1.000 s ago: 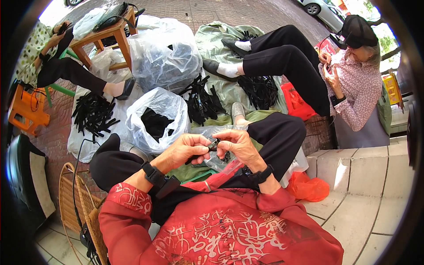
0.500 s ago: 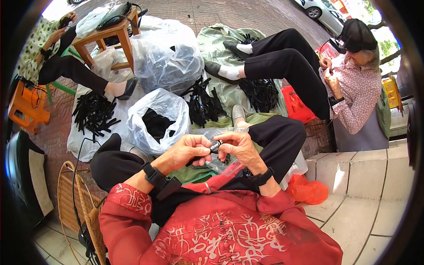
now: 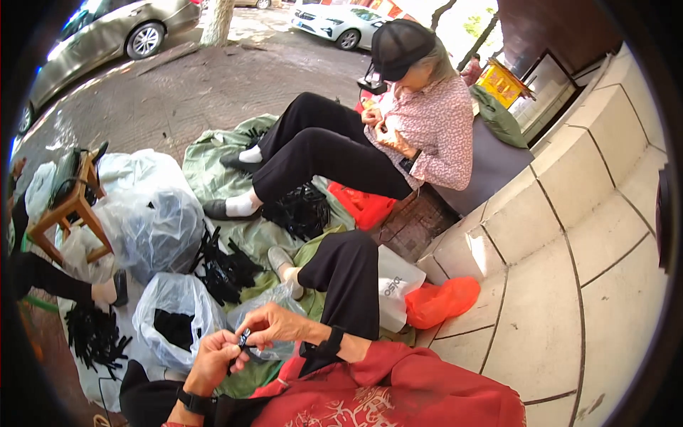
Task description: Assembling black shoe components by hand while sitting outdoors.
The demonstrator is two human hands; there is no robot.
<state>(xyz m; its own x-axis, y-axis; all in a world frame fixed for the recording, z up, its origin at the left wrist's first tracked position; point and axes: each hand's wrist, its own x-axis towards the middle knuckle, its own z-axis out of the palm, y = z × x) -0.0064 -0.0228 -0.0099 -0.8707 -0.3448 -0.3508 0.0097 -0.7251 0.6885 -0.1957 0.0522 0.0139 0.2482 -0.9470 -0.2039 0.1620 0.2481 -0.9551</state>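
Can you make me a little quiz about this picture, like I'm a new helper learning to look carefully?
1. Pick one: what colour is the crumpled bag lying just right of the white bag?
A) blue
B) orange-red
C) green

2. True or false: the left hand and the right hand are both touching one small dark piece.

3. Fill in the gap: the co-worker has a black ____ on their head.

Key: 1. B, orange-red. 2. True. 3. cap.
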